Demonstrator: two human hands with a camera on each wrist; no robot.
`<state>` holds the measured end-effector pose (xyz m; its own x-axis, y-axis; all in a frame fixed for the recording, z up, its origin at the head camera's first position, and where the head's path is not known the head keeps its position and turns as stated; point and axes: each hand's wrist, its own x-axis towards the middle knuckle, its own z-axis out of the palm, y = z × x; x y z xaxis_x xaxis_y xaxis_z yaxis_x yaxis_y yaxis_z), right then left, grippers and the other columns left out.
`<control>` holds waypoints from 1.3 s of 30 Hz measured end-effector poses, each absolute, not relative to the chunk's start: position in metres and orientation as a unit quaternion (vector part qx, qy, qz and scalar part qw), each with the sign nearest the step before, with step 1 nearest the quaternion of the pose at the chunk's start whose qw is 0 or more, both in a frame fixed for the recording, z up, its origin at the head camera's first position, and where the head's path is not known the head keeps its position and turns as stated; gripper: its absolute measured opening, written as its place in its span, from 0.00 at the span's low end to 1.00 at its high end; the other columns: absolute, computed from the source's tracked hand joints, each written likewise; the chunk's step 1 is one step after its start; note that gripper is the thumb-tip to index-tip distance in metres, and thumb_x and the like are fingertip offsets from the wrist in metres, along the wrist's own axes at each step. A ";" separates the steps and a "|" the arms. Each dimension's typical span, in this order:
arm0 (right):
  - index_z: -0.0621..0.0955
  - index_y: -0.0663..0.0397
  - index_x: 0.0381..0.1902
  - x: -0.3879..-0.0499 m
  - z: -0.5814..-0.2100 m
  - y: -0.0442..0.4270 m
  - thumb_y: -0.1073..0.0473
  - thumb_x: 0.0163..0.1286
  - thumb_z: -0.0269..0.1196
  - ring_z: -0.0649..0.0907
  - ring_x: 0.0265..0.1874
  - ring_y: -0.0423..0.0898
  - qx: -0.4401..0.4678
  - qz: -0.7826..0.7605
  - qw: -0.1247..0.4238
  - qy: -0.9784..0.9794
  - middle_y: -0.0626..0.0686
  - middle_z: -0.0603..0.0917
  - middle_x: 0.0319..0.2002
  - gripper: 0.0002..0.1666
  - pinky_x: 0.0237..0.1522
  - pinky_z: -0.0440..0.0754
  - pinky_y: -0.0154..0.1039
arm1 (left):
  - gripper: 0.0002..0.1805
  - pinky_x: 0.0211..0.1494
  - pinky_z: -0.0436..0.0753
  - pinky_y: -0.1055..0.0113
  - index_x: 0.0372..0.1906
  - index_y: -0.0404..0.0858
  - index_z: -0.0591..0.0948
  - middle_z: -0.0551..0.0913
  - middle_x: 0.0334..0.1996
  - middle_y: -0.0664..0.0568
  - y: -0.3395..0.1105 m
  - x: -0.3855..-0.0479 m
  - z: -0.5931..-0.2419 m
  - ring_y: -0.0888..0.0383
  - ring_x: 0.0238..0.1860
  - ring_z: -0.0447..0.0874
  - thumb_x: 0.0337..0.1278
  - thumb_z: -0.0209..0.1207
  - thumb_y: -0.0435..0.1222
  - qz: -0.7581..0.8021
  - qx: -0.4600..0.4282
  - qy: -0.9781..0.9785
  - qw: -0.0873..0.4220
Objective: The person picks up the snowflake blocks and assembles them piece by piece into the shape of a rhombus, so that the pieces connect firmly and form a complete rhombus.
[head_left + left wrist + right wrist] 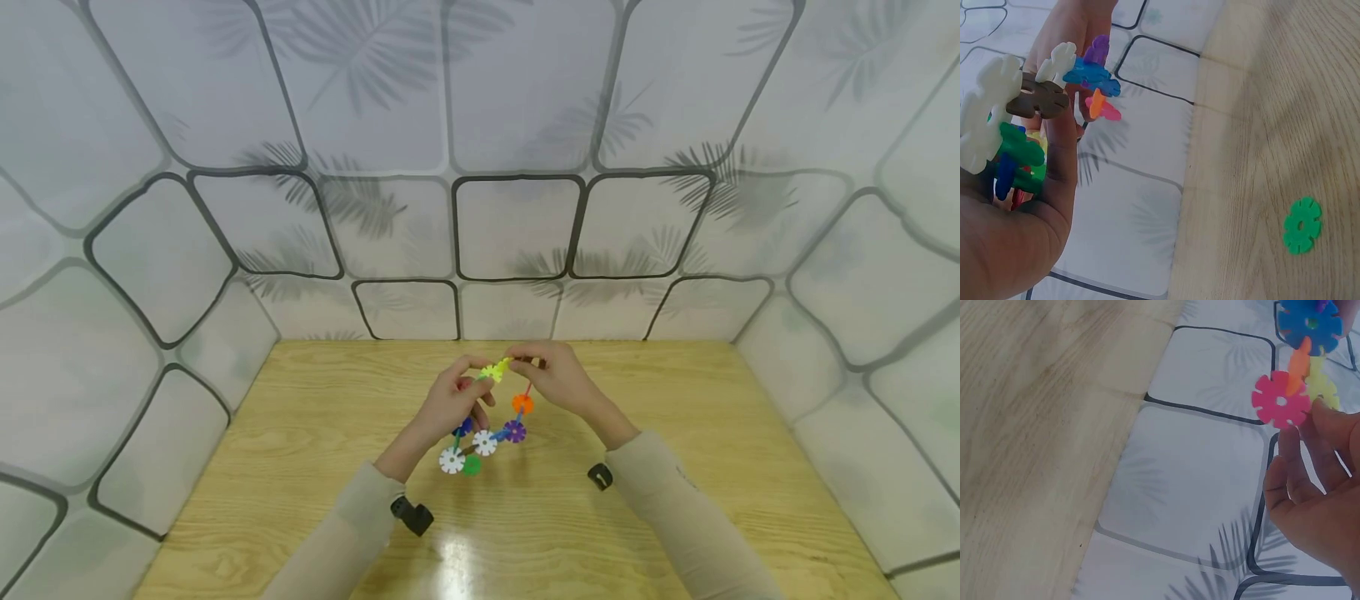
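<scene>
A chain of slotted plastic snowflake discs is held up in a loop between both hands over the table. My left hand [450,400] pinches a yellow disc [492,372] on the far side of the loop. With thumb and fingertips, my right hand [558,379] pinches the chain where a yellow disc [1321,387] meets a pink disc [1280,400]. An orange disc [522,404], a purple disc [514,431], a blue disc [1311,324] and white discs [485,442] hang below. A brown disc [1037,96] joins two white ones in the left wrist view. The right fingertips partly hide the joint.
A loose green disc [1302,225] lies flat on the wooden table [600,533]. Patterned white cloth walls [517,225] stand behind the table and on both sides. Each wrist carries a small black camera [412,515].
</scene>
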<state>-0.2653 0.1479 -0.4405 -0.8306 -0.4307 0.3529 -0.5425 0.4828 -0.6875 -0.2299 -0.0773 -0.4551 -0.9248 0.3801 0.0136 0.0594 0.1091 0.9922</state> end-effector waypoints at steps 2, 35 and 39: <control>0.90 0.59 0.50 -0.266 -0.443 0.147 0.64 0.74 0.68 0.79 0.28 0.45 0.279 0.428 0.067 -0.857 0.56 0.92 0.46 0.11 0.30 0.77 0.33 | 0.21 0.25 0.88 0.66 0.71 0.36 0.71 0.86 0.30 0.47 -0.078 -0.230 -0.455 0.59 0.18 0.85 0.82 0.53 0.37 0.649 0.152 0.734 0.129; 0.91 0.53 0.53 -0.260 -0.444 0.137 0.60 0.76 0.67 0.84 0.32 0.49 0.264 0.432 0.029 -0.862 0.54 0.93 0.47 0.12 0.31 0.80 0.33 | 0.16 0.29 0.92 0.54 0.66 0.37 0.67 0.81 0.36 0.25 -0.074 -0.227 -0.462 0.54 0.20 0.88 0.82 0.50 0.35 0.664 0.124 0.723 0.143; 0.90 0.53 0.53 -0.257 -0.441 0.140 0.59 0.77 0.67 0.84 0.34 0.49 0.240 0.439 0.035 -0.865 0.53 0.92 0.48 0.12 0.34 0.80 0.34 | 0.20 0.31 0.93 0.51 0.70 0.36 0.68 0.83 0.35 0.27 -0.076 -0.227 -0.462 0.51 0.21 0.90 0.82 0.51 0.36 0.676 0.105 0.721 0.113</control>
<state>-0.2571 0.1402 -0.4406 -0.8825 -0.3842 0.2713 -0.4457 0.4989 -0.7433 -0.2273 -0.0765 -0.4624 -0.9522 0.3046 -0.0214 -0.0017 0.0649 0.9979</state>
